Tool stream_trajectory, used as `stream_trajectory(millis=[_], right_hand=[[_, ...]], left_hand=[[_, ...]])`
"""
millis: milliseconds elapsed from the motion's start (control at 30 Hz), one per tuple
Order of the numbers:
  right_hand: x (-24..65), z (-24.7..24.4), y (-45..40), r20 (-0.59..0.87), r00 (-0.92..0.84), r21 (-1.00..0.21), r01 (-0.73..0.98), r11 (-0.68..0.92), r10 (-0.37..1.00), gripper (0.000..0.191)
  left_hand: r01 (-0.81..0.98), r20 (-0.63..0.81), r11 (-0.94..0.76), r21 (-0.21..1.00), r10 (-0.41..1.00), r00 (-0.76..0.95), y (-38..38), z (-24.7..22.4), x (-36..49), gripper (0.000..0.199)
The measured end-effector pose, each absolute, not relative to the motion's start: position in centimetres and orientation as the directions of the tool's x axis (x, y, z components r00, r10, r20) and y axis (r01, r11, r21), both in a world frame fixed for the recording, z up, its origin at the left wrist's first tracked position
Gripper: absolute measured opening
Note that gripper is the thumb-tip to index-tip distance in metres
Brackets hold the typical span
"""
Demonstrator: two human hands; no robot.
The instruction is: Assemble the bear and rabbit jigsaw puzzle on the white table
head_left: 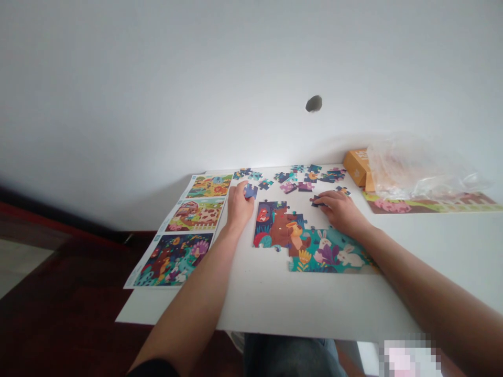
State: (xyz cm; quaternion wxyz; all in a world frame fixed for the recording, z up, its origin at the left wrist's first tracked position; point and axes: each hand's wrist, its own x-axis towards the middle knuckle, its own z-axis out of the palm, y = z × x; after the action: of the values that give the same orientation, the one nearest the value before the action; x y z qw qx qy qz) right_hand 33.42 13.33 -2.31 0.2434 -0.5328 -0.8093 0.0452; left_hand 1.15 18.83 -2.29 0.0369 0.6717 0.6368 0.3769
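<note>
A partly joined jigsaw puzzle (298, 238) with a bear and rabbits lies on the white table (275, 298). My left hand (238, 205) is just left of its upper edge and pinches a dark blue puzzle piece (250, 190). My right hand (341, 210) rests at the puzzle's upper right corner, its fingertips on another dark piece (315, 201). Several loose pieces (298, 178) are scattered along the table's far edge, beyond both hands.
A sheet of three reference pictures (184, 230) lies at the table's left edge, hanging a little over it. An orange box (357, 166) and a crumpled clear plastic bag (412, 167) sit at the far right, on a long picture strip (432, 203). A wall stands behind.
</note>
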Motion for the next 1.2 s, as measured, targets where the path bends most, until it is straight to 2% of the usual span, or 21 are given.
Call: stream_trajectory(millis=[167, 333, 500, 633, 833, 933, 1067, 1200], right_hand=[[33.5, -2.3, 13.3, 0.333, -0.312, -0.335, 0.843, 0.421, 0.890, 0.029], [33.5, -2.3, 13.3, 0.332, -0.310, -0.345, 0.839, 0.421, 0.891, 0.031], [33.4, -2.1, 13.2, 0.321, -0.297, -0.360, 0.840, 0.406, 0.899, 0.031], [33.1, -1.6, 12.9, 0.326, -0.257, -0.377, 0.847, 0.375, 0.910, 0.034], [33.0, -1.5, 12.8, 0.318, -0.222, -0.371, 0.865, 0.336, 0.922, 0.039], [33.0, -1.5, 12.9, 0.323, -0.168, -0.373, 0.882, 0.288, 0.931, 0.047], [32.8, -1.0, 12.6, 0.304, -0.093, -0.400, 0.891, 0.216, 0.948, 0.064], [32.6, -0.7, 12.3, 0.267, -0.104, -0.396, 0.894, 0.207, 0.958, 0.060]], left_hand=[[0.818, 0.482, -0.262, 0.512, 0.876, -0.021, 18.5, -2.1, 1.7, 0.049], [0.798, 0.479, -0.271, 0.539, 0.878, -0.025, 18.0, -1.5, 1.9, 0.043], [0.652, 0.412, -0.269, 0.709, 0.908, -0.074, 18.4, -1.9, 1.9, 0.042], [0.482, 0.338, -0.280, 0.830, 0.941, -0.034, 18.8, -2.2, 2.1, 0.044], [0.348, 0.266, -0.225, 0.910, 0.961, -0.073, 19.1, -2.3, 2.2, 0.034], [0.382, 0.302, -0.234, 0.894, 0.945, -0.127, 19.5, -2.8, 1.8, 0.030], [0.546, 0.371, -0.212, 0.811, 0.907, -0.200, 19.8, -3.0, 1.0, 0.026], [0.697, 0.351, -0.113, 0.708, 0.913, -0.208, 19.3, -2.4, 0.8, 0.028]])
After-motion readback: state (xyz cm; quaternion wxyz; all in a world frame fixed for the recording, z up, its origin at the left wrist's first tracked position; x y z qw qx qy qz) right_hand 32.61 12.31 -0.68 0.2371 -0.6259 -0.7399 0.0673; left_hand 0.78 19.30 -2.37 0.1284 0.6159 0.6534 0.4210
